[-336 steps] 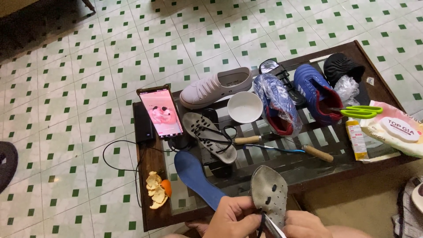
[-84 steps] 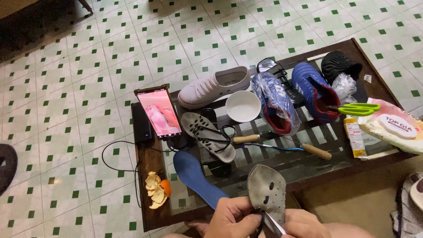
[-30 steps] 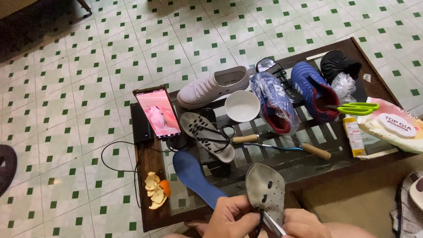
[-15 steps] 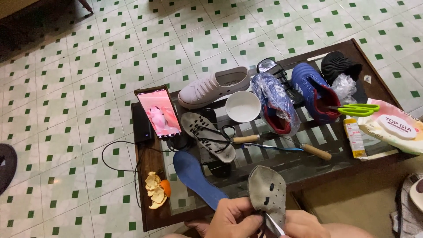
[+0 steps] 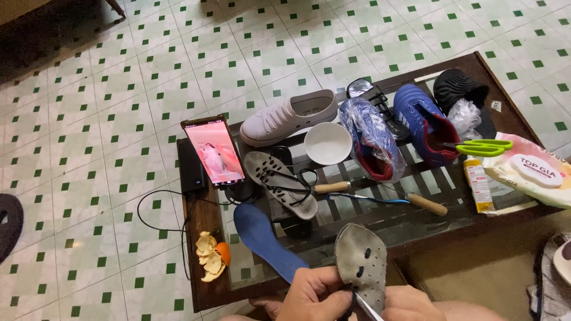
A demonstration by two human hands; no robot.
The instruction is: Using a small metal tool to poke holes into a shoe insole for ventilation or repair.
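1. Our left hand [image 5: 315,294] grasps a grey perforated fabric insole [image 5: 361,264] at the near edge of the glass-topped table [image 5: 380,223].
2. Our right hand [image 5: 410,303] pinches a thin metal tool [image 5: 367,306] against the insole's lower edge.
3. Step in hand: working that edge; the next stroke needs a steady insole.

White floor tiles [image 5: 119,89] with green squares, a dark glass-topped low table [image 5: 205,279], perhaps wood-framed.

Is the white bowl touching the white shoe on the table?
Apart. The head view shows a strip of dark glass tabletop between the white bowl and the white shoe, whose heel ends just above the bowl's rim.
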